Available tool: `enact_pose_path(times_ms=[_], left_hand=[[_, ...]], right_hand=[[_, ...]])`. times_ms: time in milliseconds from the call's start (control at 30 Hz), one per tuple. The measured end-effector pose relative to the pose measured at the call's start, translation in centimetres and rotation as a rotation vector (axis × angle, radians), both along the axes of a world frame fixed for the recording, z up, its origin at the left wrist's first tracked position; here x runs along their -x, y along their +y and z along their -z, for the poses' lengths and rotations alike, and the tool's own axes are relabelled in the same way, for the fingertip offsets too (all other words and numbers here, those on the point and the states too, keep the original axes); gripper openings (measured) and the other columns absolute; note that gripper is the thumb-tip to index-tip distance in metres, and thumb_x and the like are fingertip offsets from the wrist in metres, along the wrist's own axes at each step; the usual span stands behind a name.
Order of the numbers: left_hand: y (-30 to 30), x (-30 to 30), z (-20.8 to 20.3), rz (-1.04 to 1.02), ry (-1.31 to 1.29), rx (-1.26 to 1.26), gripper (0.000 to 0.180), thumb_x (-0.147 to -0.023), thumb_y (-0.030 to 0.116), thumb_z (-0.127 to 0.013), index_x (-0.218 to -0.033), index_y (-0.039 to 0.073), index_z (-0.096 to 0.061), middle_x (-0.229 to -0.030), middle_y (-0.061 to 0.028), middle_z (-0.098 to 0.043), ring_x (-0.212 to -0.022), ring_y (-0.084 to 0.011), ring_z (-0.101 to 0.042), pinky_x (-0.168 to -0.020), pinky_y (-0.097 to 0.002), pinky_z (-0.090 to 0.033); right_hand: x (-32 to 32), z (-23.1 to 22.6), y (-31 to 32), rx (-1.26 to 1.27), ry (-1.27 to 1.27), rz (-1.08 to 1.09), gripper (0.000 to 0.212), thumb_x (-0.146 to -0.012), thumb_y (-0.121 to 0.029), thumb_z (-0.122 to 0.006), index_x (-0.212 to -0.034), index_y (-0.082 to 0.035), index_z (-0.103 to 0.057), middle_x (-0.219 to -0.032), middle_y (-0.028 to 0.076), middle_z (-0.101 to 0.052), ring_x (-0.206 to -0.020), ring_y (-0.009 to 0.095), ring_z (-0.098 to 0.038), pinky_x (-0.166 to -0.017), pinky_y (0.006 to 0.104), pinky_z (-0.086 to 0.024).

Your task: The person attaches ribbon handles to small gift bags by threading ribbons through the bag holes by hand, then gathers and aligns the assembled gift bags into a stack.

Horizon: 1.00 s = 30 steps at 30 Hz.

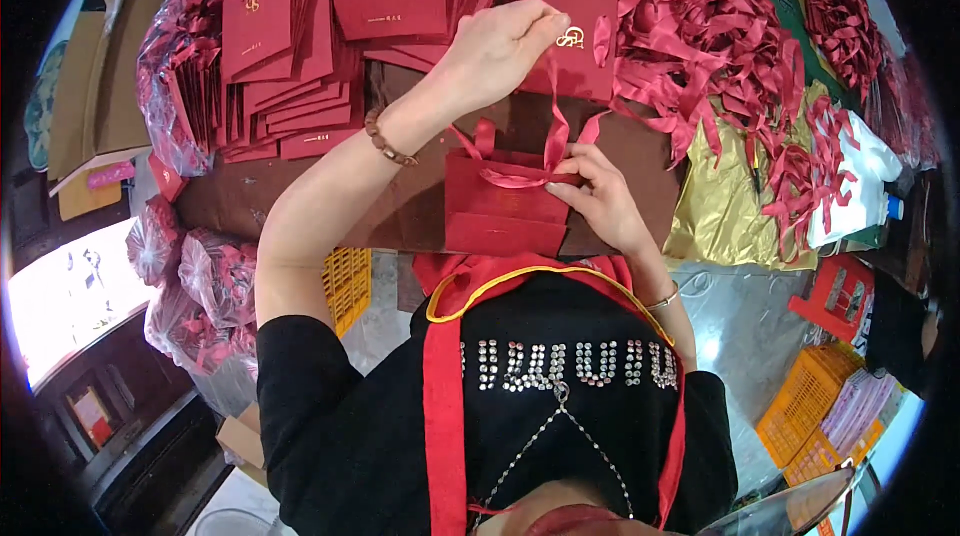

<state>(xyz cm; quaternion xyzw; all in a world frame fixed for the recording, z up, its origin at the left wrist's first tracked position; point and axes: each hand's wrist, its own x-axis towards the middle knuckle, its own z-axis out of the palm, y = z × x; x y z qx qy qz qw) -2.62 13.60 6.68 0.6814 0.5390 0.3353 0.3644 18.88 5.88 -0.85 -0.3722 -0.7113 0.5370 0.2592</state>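
A small dark-red gift bag (505, 206) stands at the table's near edge, its opening toward the far side. My right hand (605, 198) pinches the bag's upper right edge between thumb and fingers. Raised above and beyond it, my left hand (505, 51) is closed on a red ribbon (556, 121) that runs down to the bag's opening. Another ribbon loop (484, 139) rises at the bag's left side. Just beyond my hands lies a flat red bag (570, 76) with a gold print and its own ribbon, partly covered by my left hand.
Stacks of red bags (300, 86) fill the table's far left. Loose red ribbons (700, 26) heap at the far right, beside gold plastic wrapping (725, 206). Plastic-wrapped bundles (215, 281) sit at the left, and an orange crate (810, 401) is at the lower right.
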Motion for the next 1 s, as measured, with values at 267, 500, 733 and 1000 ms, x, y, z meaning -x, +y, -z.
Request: enact_pose_path(times_ms=[267, 500, 733, 1000], left_hand=[[-4.3, 6.6, 2.2, 0.301, 0.426, 0.08, 0.025, -0.088, 0.024, -0.058, -0.105, 0.006, -0.06, -0.091, -0.008, -0.063, -0.085, -0.0181, -0.058, -0.076, -0.0295, -0.046], [-6.2, 8.7, 3.8, 0.141, 0.042, 0.395, 0.018, -0.089, 0.016, -0.057, -0.089, -0.002, -0.059, -0.08, -0.0017, -0.058, -0.078, -0.0078, -0.051, -0.072, -0.0244, -0.043], [-6.3, 10.3, 5.5, 0.04, -0.026, 0.338, 0.016, -0.089, 0.014, -0.057, -0.086, -0.001, -0.058, -0.078, 0.0025, -0.056, -0.076, -0.0059, -0.048, -0.07, -0.0223, -0.04], [-5.6, 9.9, 5.2, -0.136, -0.162, 0.155, 0.014, -0.09, 0.013, -0.056, -0.093, 0.0, -0.06, -0.087, 0.0002, -0.06, -0.083, -0.0072, -0.053, -0.076, -0.0226, -0.043]], right_hand=[[-0.5, 0.8, -0.1, 0.078, -0.033, 0.043, 0.025, -0.077, -0.008, -0.07, -0.099, -0.002, -0.057, -0.113, 0.005, -0.05, -0.072, 0.006, -0.047, -0.06, 0.0202, -0.041], [-0.3, 2.2, -0.2, 0.205, 0.011, 0.016, 0.03, -0.077, -0.006, -0.069, -0.104, -0.001, -0.054, -0.099, 0.004, -0.05, -0.075, 0.007, -0.051, -0.063, 0.0208, -0.043], [0.5, 0.0, 0.2, 0.349, -0.025, -0.012, 0.029, -0.08, 0.003, -0.064, -0.106, -0.001, -0.051, -0.092, 0.0, -0.056, -0.082, 0.005, -0.055, -0.072, 0.0196, -0.047], [0.6, 0.8, 0.5, 0.368, 0.103, -0.018, 0.032, -0.08, 0.004, -0.065, -0.108, -0.003, -0.05, -0.09, -0.003, -0.054, -0.074, 0.001, -0.051, -0.063, 0.0167, -0.043]])
